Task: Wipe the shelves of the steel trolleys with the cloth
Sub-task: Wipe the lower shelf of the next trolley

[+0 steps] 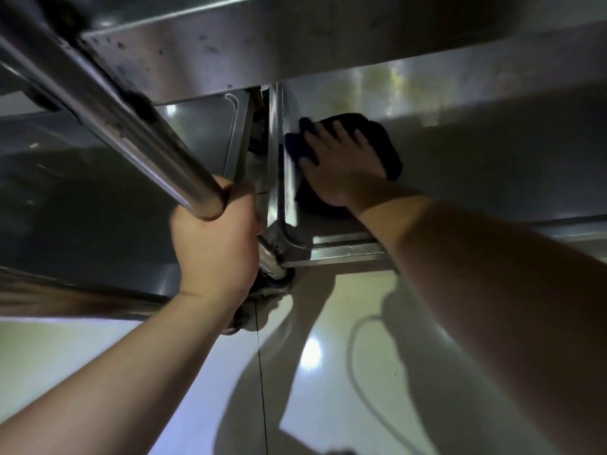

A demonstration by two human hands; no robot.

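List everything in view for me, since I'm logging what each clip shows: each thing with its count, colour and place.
Cloth: one, dark, flat on the right trolley's lower shelf, under the right hand.
Lower shelf: one, grey steel, right of centre, with a raised rim.
Upper shelf: one, steel, spotted, across the top.
Post: one, shiny steel, running from upper left to centre.
Left trolley shelf: one, grey steel, at left.
Caster: one, dark, under the corner at centre.
Floor: pale, glossy, along the bottom.
Left hand: one, grips the post's lower part.
Right hand: one, fingers spread, presses the cloth.
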